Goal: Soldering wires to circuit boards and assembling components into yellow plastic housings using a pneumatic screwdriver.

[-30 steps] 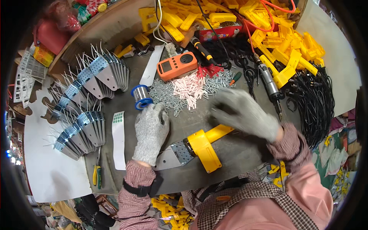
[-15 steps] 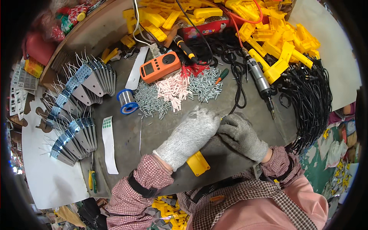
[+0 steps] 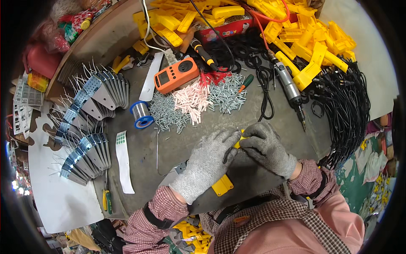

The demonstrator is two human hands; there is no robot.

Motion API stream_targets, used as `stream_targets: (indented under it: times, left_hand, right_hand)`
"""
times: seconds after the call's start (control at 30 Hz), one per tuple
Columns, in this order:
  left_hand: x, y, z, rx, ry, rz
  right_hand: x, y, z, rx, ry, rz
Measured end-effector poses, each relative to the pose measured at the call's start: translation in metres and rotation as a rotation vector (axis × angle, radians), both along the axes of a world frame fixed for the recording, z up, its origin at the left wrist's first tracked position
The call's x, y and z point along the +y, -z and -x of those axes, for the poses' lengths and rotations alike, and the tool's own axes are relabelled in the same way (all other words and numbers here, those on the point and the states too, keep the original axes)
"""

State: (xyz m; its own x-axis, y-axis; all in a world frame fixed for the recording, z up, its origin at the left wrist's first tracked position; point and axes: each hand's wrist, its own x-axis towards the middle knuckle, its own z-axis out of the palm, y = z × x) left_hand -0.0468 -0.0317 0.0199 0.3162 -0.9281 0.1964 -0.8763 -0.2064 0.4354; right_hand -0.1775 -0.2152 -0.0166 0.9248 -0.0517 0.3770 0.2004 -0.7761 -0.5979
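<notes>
Both my hands wear grey knit gloves and meet over the middle of the bench. Between their fingertips shows a bit of a yellow plastic piece (image 3: 240,140). My right hand (image 3: 269,146) has its fingers curled and pinched on it. My left hand (image 3: 212,158) lies across from it, fingers bent, fingertips against the same piece. Most of that piece is hidden by the gloves. Below my left palm, a yellow plastic housing part (image 3: 222,185) sticks out. A grey metal plate (image 3: 179,167) shows beside my left wrist. A black cord (image 3: 265,99) comes down close to my right fingers.
Screws (image 3: 167,112) and pale pink sleeves (image 3: 193,101) lie heaped beyond my hands, near an orange meter (image 3: 176,75) and solder spool (image 3: 141,114). Metal plates with wires (image 3: 86,146) stand left. A power screwdriver (image 3: 289,86), black cables (image 3: 344,114) and yellow housings (image 3: 311,51) are right.
My left hand has shifted slightly left and down, and its fingers have opened a little. More yellow shows between the hands, and the metal plate by my left wrist has come into sight.
</notes>
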Motion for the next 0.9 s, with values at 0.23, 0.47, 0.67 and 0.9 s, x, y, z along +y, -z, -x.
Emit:
stream_targets:
  times: [0.23,0.47,0.67,0.9]
  left_hand:
    - [0.014,0.008,-0.067,-0.248,-0.198,-0.243]
    - [0.018,-0.002,-0.078,0.325,-0.145,-0.185]
    - [0.064,0.011,-0.057,0.939,-0.184,-0.015]
    - [0.077,-0.010,-0.045,0.289,0.015,-0.033]
  right_hand:
    - [0.001,0.000,-0.002,-0.006,-0.035,0.022]
    - [0.006,-0.006,-0.007,0.006,-0.027,0.044]
    - [0.003,-0.001,-0.007,0.006,-0.035,0.050]
    - [0.004,-0.001,-0.009,-0.002,0.001,0.021]
